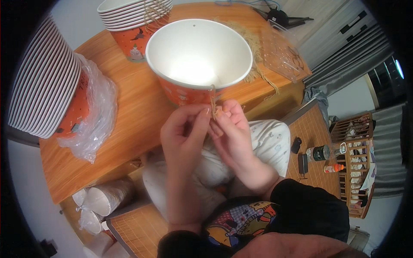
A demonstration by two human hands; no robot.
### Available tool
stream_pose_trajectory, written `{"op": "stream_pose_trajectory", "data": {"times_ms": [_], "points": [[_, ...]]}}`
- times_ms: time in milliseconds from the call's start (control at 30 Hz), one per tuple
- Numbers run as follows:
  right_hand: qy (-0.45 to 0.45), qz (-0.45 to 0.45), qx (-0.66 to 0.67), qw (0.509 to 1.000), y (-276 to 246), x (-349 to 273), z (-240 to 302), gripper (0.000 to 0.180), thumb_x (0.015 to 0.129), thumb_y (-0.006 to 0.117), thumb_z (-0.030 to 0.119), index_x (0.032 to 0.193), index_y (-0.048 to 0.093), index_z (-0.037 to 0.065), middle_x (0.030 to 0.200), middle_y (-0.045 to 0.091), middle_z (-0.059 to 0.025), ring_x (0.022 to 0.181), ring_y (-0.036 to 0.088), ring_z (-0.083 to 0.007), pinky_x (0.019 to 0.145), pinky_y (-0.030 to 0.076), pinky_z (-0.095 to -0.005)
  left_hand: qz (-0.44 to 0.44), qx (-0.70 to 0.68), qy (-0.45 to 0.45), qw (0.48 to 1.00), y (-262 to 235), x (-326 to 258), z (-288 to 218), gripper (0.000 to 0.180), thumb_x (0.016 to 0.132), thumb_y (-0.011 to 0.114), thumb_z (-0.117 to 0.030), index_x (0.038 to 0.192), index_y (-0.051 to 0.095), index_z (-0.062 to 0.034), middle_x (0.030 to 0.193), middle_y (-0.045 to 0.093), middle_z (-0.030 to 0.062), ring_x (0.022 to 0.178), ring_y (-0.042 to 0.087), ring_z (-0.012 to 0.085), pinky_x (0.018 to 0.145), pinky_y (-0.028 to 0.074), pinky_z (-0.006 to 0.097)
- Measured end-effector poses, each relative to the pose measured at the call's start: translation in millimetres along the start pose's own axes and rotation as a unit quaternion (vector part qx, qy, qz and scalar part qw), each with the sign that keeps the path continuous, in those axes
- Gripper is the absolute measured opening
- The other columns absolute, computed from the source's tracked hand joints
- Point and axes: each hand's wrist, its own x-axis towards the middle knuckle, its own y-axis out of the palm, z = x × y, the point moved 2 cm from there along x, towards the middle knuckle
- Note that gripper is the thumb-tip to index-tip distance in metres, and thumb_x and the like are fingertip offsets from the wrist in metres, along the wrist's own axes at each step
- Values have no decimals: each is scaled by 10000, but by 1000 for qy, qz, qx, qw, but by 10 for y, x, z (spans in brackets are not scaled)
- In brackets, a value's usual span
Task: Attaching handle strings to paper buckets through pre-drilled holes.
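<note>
A large orange paper bucket (185, 92) with a white inside stands upright at the table's front edge, its mouth facing me. At its near rim hangs a tan twine cord (212, 96), which seems to pass through the wall just under the rim. My left hand (185, 129) pinches the cord between thumb and forefinger. Opposite it, my right hand (232, 131) pinches the same cord, its fingertips close beside the left ones. The cord's lower end is hidden among my fingers.
Nested orange buckets stand at the far left (133, 30) and left (45, 81), the latter partly in clear plastic (97, 116). Loose twine (247, 43) and a clear tray (284, 53) with scissors lie right of the bucket. More stacked white cups (103, 200) sit below the table.
</note>
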Motion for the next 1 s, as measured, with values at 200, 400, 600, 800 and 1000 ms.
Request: {"op": "stream_pose_trajectory", "data": {"times_ms": [200, 400, 600, 800, 1000], "points": [[1, -22, -35, 999, -11, 6, -1, 159, 927, 549, 18, 945, 414, 100, 733, 514, -2, 584, 417, -65, 572, 352, -222, 27, 8, -19, 999, 3, -5, 11, 99, 875, 624, 7, 971, 641, 28, 783, 625, -3, 679, 547, 35, 607, 425, 167], [-9, -44, -65, 997, -34, 15, 8, 147, 926, 557, 28, 938, 428, 97, 738, 522, 3, 625, 451, -69, 595, 366, -218, 24, 41, -23, 999, 10, 23, 92, 93, 856, 641, 23, 949, 646, 16, 686, 545, -57, 599, 458, 5, 551, 351, 158], [-34, -46, -71, 996, -99, 30, 12, 150, 920, 570, 27, 947, 440, 96, 761, 543, -4, 645, 470, -68, 593, 378, -208, 37, 91, -39, 994, -12, 68, 130, 95, 829, 669, 21, 919, 661, -7, 603, 387, -112, 539, 317, -18, 493, 221, 165], [-52, -50, -71, 995, -100, 14, 21, 154, 918, 570, 21, 946, 439, 96, 800, 574, -18, 663, 490, -65, 600, 386, -195, 59, 129, -33, 989, 14, 55, 82, 109, 833, 660, 16, 940, 665, -5, 606, 391, -110, 542, 316, -18, 491, 214, 167], [-56, -33, -101, 993, -100, -8, 14, 165, 916, 571, 17, 946, 433, 101, 798, 576, -9, 670, 487, -59, 597, 386, -190, 22, 29, -36, 999, 50, 45, 155, 105, 843, 657, 2, 947, 669, -6, 620, 405, -112, 556, 329, -18, 508, 235, 165]]}}
